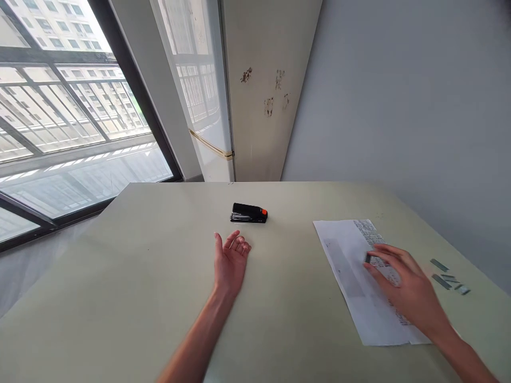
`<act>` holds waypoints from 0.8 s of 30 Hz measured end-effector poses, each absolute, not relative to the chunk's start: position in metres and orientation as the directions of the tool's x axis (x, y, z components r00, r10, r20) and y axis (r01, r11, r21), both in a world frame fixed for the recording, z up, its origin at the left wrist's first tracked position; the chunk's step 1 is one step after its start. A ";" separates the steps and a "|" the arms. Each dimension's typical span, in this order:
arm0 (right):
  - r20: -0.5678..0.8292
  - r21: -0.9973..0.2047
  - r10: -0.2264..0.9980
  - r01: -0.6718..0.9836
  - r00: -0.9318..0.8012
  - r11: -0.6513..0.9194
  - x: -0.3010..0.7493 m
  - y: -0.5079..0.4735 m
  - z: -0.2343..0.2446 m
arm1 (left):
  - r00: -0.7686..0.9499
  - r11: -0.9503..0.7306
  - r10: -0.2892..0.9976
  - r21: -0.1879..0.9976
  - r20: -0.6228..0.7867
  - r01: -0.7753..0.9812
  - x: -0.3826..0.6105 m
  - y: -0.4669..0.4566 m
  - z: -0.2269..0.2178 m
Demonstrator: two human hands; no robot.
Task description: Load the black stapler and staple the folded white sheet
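At 4 o'clock of the counter [279, 319], the right hand [413, 292] was pinching a small dark piece [368, 258] over the paper sheets [351, 282]; from this hand, grey strips [441, 281] lay at 2 o'clock; the left hand [231, 263] was palm up, loosely spread, holding nothing; beyond it, at 1 o'clock, lay the black stapler [249, 213].

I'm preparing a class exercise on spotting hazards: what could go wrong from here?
The small dark piece could slip, since the right hand only pinches it. The loose grey strips beside that hand might scatter if knocked. The paper could shift if brushed, as the left hand is not holding it down.
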State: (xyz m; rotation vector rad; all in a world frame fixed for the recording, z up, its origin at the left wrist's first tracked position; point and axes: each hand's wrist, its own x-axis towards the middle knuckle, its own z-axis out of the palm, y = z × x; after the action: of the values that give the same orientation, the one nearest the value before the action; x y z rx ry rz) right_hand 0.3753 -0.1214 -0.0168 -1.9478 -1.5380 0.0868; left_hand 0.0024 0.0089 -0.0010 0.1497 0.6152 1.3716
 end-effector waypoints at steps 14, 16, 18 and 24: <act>0.387 -0.455 0.700 0.784 0.601 -0.422 0.471 -0.204 -0.042 | 0.074 0.231 0.928 0.407 -0.366 -0.884 0.008 0.022 0.018; 0.377 -0.439 0.687 0.773 0.621 -0.457 0.477 -0.206 -0.045 | 0.067 0.228 0.928 0.416 -0.367 -0.880 0.010 0.021 0.022; 0.369 -0.426 0.673 0.760 0.641 -0.491 0.482 -0.205 -0.049 | 0.064 0.225 0.930 0.424 -0.363 -0.877 0.011 0.020 0.024; 0.358 -0.415 0.624 0.717 0.695 -0.560 0.493 -0.194 -0.055 | 0.074 0.228 0.935 0.428 -0.348 -0.875 0.012 0.020 0.023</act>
State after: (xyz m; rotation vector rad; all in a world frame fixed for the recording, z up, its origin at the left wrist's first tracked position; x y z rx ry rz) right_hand 0.4929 -0.1940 -0.0546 -2.3658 -1.0257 -0.2298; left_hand 0.0120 0.0204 0.0235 0.1170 0.6229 1.3626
